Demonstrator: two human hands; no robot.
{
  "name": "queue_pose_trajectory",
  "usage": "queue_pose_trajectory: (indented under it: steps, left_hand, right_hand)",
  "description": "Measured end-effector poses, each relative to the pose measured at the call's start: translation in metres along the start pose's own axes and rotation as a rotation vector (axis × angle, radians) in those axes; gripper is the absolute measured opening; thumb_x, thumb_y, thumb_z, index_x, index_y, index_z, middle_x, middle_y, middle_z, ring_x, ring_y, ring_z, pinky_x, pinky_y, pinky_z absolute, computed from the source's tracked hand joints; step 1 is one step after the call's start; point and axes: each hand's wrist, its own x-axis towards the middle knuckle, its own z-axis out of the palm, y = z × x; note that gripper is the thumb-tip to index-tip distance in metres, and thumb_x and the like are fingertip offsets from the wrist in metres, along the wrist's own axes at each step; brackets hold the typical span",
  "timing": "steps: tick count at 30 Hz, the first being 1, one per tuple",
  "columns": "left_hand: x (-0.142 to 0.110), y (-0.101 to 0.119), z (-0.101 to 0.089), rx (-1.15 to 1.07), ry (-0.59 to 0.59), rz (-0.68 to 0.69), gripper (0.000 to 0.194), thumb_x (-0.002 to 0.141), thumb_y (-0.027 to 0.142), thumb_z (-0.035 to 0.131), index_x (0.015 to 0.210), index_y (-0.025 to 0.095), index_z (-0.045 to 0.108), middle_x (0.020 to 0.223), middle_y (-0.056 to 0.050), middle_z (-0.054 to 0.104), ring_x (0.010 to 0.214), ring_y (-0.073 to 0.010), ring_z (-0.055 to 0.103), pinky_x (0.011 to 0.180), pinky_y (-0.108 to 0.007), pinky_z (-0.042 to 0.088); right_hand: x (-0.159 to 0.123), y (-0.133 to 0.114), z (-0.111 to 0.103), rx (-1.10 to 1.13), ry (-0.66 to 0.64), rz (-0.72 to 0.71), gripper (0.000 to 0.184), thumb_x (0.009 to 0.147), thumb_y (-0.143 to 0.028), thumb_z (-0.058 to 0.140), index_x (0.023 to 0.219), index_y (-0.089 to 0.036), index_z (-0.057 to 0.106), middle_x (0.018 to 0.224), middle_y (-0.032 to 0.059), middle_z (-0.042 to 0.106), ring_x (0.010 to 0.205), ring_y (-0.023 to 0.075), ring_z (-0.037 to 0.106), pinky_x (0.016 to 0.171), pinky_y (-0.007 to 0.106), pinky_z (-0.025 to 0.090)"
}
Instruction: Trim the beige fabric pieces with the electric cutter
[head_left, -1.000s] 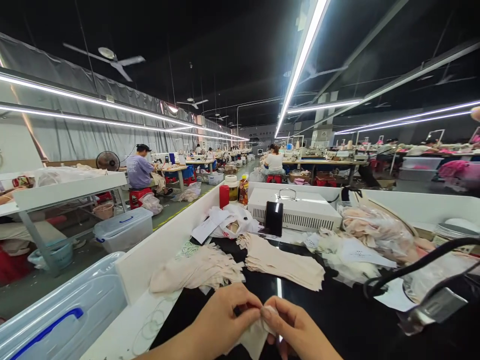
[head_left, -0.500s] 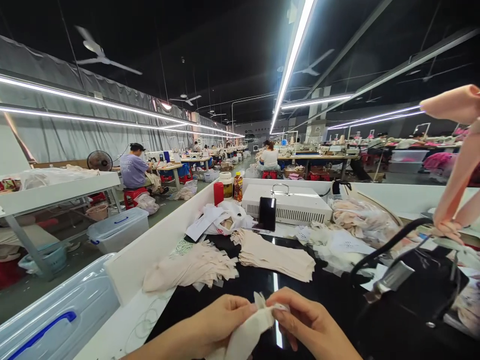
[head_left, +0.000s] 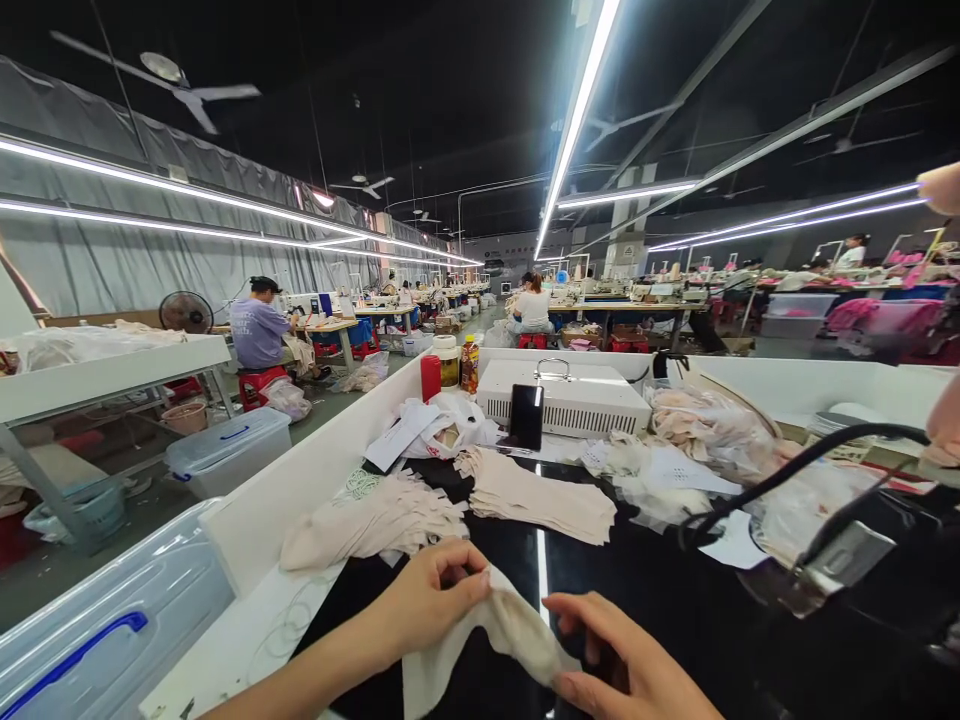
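My left hand [head_left: 435,605] pinches the upper edge of a cream cloth piece [head_left: 514,625] between thumb and fingers. The cloth hangs down below that hand and stretches across toward the right. At its lower right end is my right hand [head_left: 630,655], index finger and thumb spread apart, with the thumb tip at the cloth's edge. Both hands are over a glossy black work surface [head_left: 652,570]. Just beyond them lie a fanned stack of cream cloth pieces [head_left: 540,495] and a looser heap of similar pieces [head_left: 375,520] to the left.
A white machine box [head_left: 562,395] stands at the back, with a phone [head_left: 527,415] leaning before it. Plastic-bagged cloth [head_left: 705,425] and a black cable [head_left: 810,455] are on the right. A white partition [head_left: 300,470] edges the left side. Co-workers sit at tables beyond.
My hands have moved apart, and the cloth is spread between them where it was bunched. My right hand's pinch has opened. The view has turned slightly, and the pinkish form at right has mostly left it.
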Motion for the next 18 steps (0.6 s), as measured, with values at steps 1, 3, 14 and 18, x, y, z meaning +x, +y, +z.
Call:
queue_pose_trajectory:
  steps: [1,3,14,18]
  left_hand:
    - [-0.001,0.002,0.001,0.013,-0.009,0.014,0.039,0.089,0.057,0.070,0.090,0.017,0.071,0.092,-0.002,0.061,0.084,-0.0175,0.055,0.076,-0.028,0.041]
    - [-0.003,0.007,0.004,0.014,-0.031,0.042,0.036,0.088,0.053,0.069,0.090,0.017,0.072,0.100,-0.005,0.066,0.092,-0.0204,0.061,0.080,-0.029,0.045]
    - [-0.010,0.024,0.007,-0.007,-0.050,-0.003,0.039,0.089,0.057,0.064,0.084,0.019,0.056,0.067,0.006,0.047,0.061,-0.0113,0.038,0.057,-0.025,0.029]
    - [-0.010,0.022,0.004,-0.006,-0.055,-0.063,0.044,0.089,0.063,0.065,0.084,0.021,0.054,0.062,0.009,0.038,0.058,-0.0106,0.030,0.054,-0.026,0.023]
  right_hand:
    - [0.001,-0.002,0.001,-0.002,0.024,-0.006,0.064,0.080,-0.045,0.084,0.141,-0.030,0.076,0.130,0.0094,0.075,0.113,0.0303,0.069,0.102,0.036,0.056]
    - [0.003,-0.010,0.005,0.027,0.049,-0.033,0.081,0.074,-0.052,0.089,0.149,-0.029,0.070,0.149,0.0123,0.068,0.136,0.0363,0.061,0.117,0.042,0.049]
    - [0.010,-0.044,0.044,0.413,-0.259,-0.046,0.059,0.081,-0.073,0.082,0.095,-0.016,0.082,0.083,0.0036,0.069,0.082,0.0214,0.059,0.080,0.032,0.048]
    - [0.009,-0.036,0.053,0.563,-0.394,0.005,0.065,0.071,-0.075,0.091,0.096,-0.015,0.083,0.082,0.0029,0.069,0.077,0.0179,0.057,0.076,0.028,0.045]
